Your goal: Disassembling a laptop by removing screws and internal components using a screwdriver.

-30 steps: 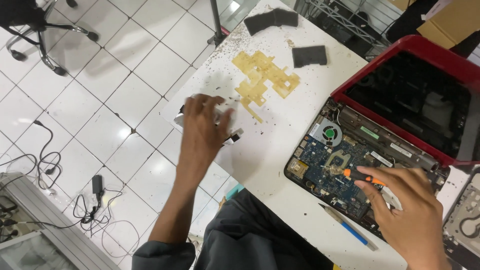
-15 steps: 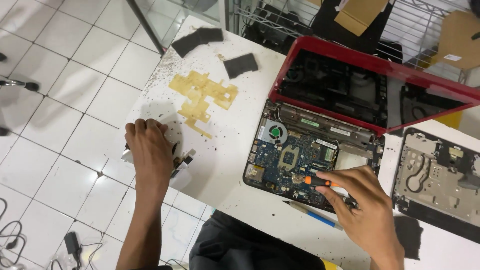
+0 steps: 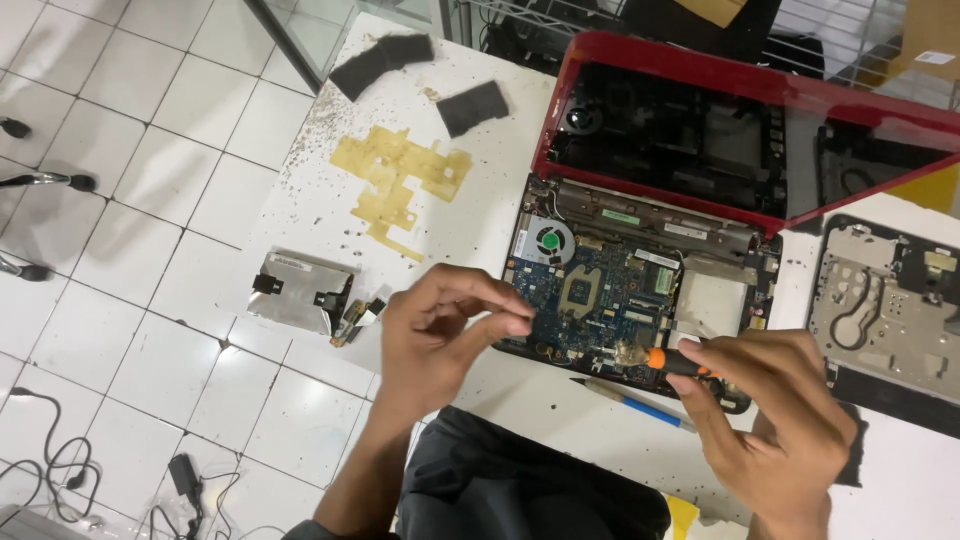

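An electronics repair workshop: a dismantled red laptop (image 3: 640,290) and loose parts on a stained white worktable (image 3: 470,215).

Right hand (image 3: 775,420) grips orange screwdriver (image 3: 672,361), tip on laptop (image 3: 640,285) motherboard front edge. Left hand (image 3: 440,335) pinched, hovering at laptop's left. Metal drive (image 3: 298,291) farther left.

Off to the side: silver drive caddy (image 3: 298,291) at table edge, yellow tape patch (image 3: 400,185), two black foam pads (image 3: 378,62) (image 3: 472,107), blue pen (image 3: 640,404), grey bottom cover (image 3: 885,315), cables on floor (image 3: 60,470).
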